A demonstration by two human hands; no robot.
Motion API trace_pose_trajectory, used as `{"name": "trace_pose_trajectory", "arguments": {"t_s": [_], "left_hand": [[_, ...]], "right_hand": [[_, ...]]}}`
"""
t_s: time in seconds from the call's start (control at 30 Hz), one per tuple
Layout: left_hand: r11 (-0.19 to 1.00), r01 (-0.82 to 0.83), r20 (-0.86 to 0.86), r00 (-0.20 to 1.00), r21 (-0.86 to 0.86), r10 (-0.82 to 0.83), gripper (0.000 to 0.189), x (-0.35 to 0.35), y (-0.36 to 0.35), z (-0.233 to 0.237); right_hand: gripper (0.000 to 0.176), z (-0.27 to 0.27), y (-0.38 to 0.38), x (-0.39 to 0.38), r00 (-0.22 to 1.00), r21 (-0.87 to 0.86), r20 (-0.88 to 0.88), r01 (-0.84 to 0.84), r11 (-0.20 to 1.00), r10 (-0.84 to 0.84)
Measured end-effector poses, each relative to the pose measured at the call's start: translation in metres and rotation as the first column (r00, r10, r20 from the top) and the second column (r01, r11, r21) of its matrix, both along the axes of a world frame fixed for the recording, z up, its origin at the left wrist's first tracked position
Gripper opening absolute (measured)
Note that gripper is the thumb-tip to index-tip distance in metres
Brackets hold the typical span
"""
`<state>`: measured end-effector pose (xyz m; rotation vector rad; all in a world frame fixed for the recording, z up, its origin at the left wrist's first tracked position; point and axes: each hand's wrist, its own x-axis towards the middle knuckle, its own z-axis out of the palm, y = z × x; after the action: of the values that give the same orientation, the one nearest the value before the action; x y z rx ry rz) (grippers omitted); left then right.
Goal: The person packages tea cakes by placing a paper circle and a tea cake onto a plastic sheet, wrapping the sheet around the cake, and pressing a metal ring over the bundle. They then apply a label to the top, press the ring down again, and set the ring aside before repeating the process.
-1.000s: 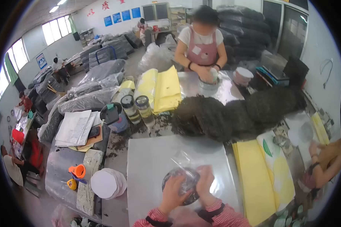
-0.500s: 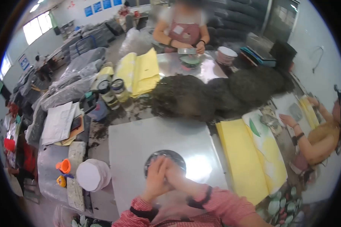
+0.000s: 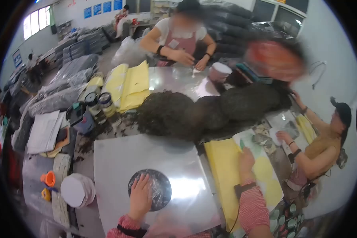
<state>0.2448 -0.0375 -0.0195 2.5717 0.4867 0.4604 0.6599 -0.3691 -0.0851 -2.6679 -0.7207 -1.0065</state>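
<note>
We see a broad metal sheet (image 3: 115, 166) on the table, with its far edge just beside the dark heap (image 3: 166, 115) and its right edge near the yellow paper stack (image 3: 220, 168). A printed sheet (image 3: 265, 170) lies along the right side of that stack. We have a strip of metal surface between the round dark piece (image 3: 161, 192) and the sheet's right edge, and more metal on the piece's far side. The piece lies flat under clear film, left of the middle of the sheet. Our left hand (image 3: 141, 196) rests open on its left part, palm down, with fingers extended toward the far side. Our right hand (image 3: 247, 160) is well apart from the left, at the border of the yellow paper stack and the printed sheet; we cannot tell whether its fingers grip an edge. The white round stack (image 3: 77, 191) sits off the sheet's left edge, and an orange cup (image 3: 49, 179) is farther left. Half a second ago both our hands lay together over the piece; now only the left covers it.
</note>
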Motion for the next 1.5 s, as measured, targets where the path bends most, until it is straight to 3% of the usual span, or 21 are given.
{"name": "trace_pose_trajectory", "arguments": {"t_s": [0.07, 0.13, 0.23, 0.3, 0.4, 0.43, 0.5, 0.57, 0.7, 0.77, 0.83, 0.93, 0.97, 1.0, 1.03, 1.1, 1.13, 1.2, 1.3, 1.43, 1.5], "left_hand": [[0.983, -0.064, 0.101, 0.992, -0.173, 0.082, 0.043, -0.001, -0.004, 0.014], [0.96, -0.105, 0.127, 0.982, -0.261, 0.142, 0.043, -0.005, -0.002, 0.008], [0.999, 0.0, 0.016, 1.0, -0.033, 0.0, 0.045, -0.005, -0.005, 0.001], [0.991, 0.019, -0.113, 0.994, 0.134, -0.004, 0.061, -0.002, -0.009, 0.007], [0.991, 0.029, -0.156, 0.988, 0.134, -0.008, 0.077, -0.004, -0.013, 0.013], [0.989, 0.038, -0.173, 0.985, 0.143, -0.013, 0.082, -0.002, -0.012, 0.013], [0.956, 0.024, -0.177, 0.984, 0.293, 0.03, 0.075, -0.005, -0.013, 0.013], [0.919, 0.227, 0.209, 0.964, -0.323, -0.165, 0.062, -0.009, -0.005, -0.007], [0.906, 0.16, 0.078, 0.987, -0.392, -0.14, 0.054, -0.028, -0.009, -0.055], [0.856, 0.181, 0.166, 0.98, -0.485, -0.113, 0.053, -0.018, -0.008, -0.044], [0.94, 0.186, 0.069, 0.982, -0.286, -0.174, 0.058, -0.014, -0.011, -0.034], [0.95, 0.217, 0.035, 0.976, -0.224, -0.214, 0.064, -0.019, 0.002, -0.017], [0.964, 0.224, 0.069, 0.974, -0.142, -0.216, 0.064, -0.02, 0.01, -0.012], [0.709, 0.167, 0.309, 0.948, -0.685, 0.074, 0.057, -0.028, 0.015, -0.006], [0.712, 0.168, 0.307, 0.949, -0.682, 0.07, 0.057, -0.04, 0.023, -0.004], [0.642, -0.324, 0.121, 0.827, -0.695, 0.549, 0.05, -0.066, 0.032, -0.004], [0.636, -0.327, 0.099, 0.836, -0.699, 0.54, 0.05, -0.068, 0.028, -0.005], [0.839, -0.398, -0.331, 0.901, -0.37, 0.282, 0.045, -0.067, 0.019, -0.002], [0.935, -0.289, 0.026, 0.953, -0.207, 0.301, 0.038, -0.054, -0.004, 0.032], [0.974, -0.134, -0.14, 0.977, 0.181, 0.16, 0.041, -0.055, -0.057, 0.069], [0.987, -0.158, -0.002, 0.987, 0.024, 0.158, 0.045, -0.065, -0.07, 0.059]], "right_hand": [[0.022, 0.003, -0.006, 0.01, 0.942, 0.159, -0.333, 0.1, 0.982, -0.042], [0.014, 0.013, -0.011, 0.024, 0.972, 0.367, -0.236, 0.098, 0.925, -0.009], [0.017, 0.029, -0.01, 0.026, 0.915, 0.391, -0.401, 0.125, 0.912, 0.047], [0.015, 0.073, 0.037, -0.076, 0.945, 0.347, -0.316, 0.032, 0.937, 0.085], [0.007, 0.093, 0.098, -0.246, 0.725, 0.648, -0.438, -0.155, 0.746, 0.531], [0.018, 0.065, 0.108, -0.277, 0.698, 0.525, -0.334, -0.42, 0.74, 0.633], [0.038, 0.064, 0.137, -0.313, 0.512, 0.593, -0.375, -0.509, 0.624, 0.773], [0.054, 0.065, 0.153, -0.322, 0.322, 0.557, -0.383, -0.668, 0.494, 0.866], [0.06, 0.104, 0.163, -0.33, 0.335, 0.235, -0.608, -0.791, 0.566, 0.72], [0.067, 0.105, 0.174, -0.313, 0.223, 0.333, -0.664, -0.767, 0.549, 0.714], [0.074, 0.091, 0.204, -0.301, 0.044, 0.673, -0.555, -0.564, 0.479, 0.831], [0.077, 0.052, 0.242, -0.298, -0.031, 0.746, -0.584, -0.415, 0.521, 0.811], [0.077, 0.049, 0.245, -0.302, -0.031, 0.757, -0.568, -0.412, 0.507, 0.822], [0.077, 0.054, 0.243, -0.305, 0.086, 0.557, -0.62, -0.651, 0.515, 0.78], [0.077, 0.06, 0.239, -0.308, 0.218, 0.298, -0.64, -0.813, 0.5, 0.737], [0.077, 0.06, 0.241, -0.319, 0.268, 0.175, -0.65, -0.858, 0.482, 0.712], [0.076, 0.056, 0.241, -0.322, 0.304, 0.122, -0.637, -0.868, 0.482, 0.709], [0.075, 0.055, 0.241, -0.324, 0.345, 0.06, -0.613, -0.876, 0.478, 0.71], [0.075, 0.046, 0.238, -0.321, 0.361, 0.049, -0.595, -0.876, 0.48, 0.719], [0.072, 0.061, 0.229, -0.309, 0.287, 0.342, -0.519, -0.794, 0.503, 0.805], [0.059, 0.064, 0.222, -0.291, 0.593, 0.246, -0.379, -0.676, 0.695, 0.711]]}}
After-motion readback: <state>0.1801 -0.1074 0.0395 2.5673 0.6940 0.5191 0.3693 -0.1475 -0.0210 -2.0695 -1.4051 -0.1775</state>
